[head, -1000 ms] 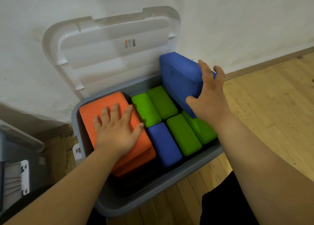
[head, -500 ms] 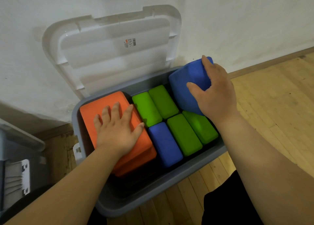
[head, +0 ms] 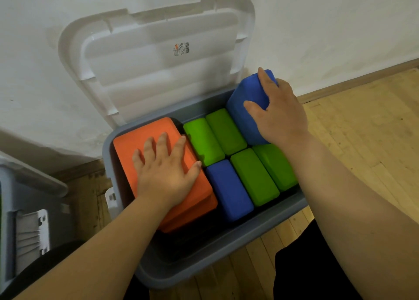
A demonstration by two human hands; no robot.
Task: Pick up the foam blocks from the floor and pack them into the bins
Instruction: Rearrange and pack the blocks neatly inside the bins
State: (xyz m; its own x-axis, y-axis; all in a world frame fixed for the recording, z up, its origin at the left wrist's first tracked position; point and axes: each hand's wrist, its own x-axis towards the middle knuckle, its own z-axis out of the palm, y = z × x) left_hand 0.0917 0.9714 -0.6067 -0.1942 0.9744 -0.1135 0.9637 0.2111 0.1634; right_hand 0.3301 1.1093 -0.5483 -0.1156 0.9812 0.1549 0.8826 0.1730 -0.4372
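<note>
A grey plastic storage bin (head: 215,261) sits on the pale wooden floor (head: 362,141) against a white wall (head: 340,27). Its white plastic lid (head: 158,73) is thrown back and leans on the wall (a small barcode sticker (head: 181,48) shows on its inner face).

The person's left hand (head: 165,172) lies flat, fingers spread and straight, on top of a large orange foam block (head: 145,136) that fills the left side of the bin. An orange edge shows just beneath it, though I cannot tell whether that is a second block.

The right hand (head: 278,116) grasps a large blue foam block (head: 244,100) at the bin's far right corner. The thumb is on the near face and the fingers are hooked over the top edge. This block stands tilted, its lower end down among the others and its upper end rising above the rim.

Four green foam blocks (head: 254,177) stand packed side by side in two pairs across the middle and right. A smaller blue foam block (head: 229,191) is wedged between the orange one and the nearer green pair.

At the far left stands part of a second grey bin (head: 22,197). Dark clothing (head: 306,272) shows at the bottom, below the right forearm.
</note>
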